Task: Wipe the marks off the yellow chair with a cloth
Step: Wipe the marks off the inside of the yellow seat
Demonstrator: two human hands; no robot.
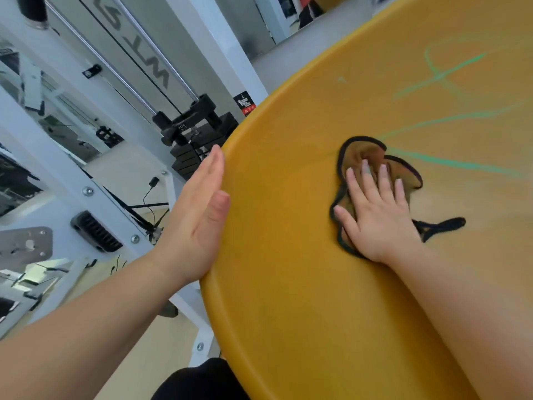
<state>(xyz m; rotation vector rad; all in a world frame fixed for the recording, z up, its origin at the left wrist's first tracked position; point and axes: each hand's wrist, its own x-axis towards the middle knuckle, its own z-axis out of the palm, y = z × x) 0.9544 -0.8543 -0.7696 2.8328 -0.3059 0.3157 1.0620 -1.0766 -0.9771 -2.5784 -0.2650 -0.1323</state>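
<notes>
The yellow chair [302, 269] fills the right half of the view, its smooth surface facing me. Green marks [450, 164] streak across its upper right part. A brown cloth with a black hem [363, 153] lies bunched on the chair just left of the lowest green streak. My right hand [377, 215] presses flat on the cloth with straight, spread fingers. My left hand [199, 215] rests with straight fingers against the chair's left rim, its thumb on the front face.
A white gym machine frame [95, 194] with chrome guide rods and a black weight stack [196, 148] stands left of the chair. Beige floor shows below. Something black [202, 379] sits at the bottom edge.
</notes>
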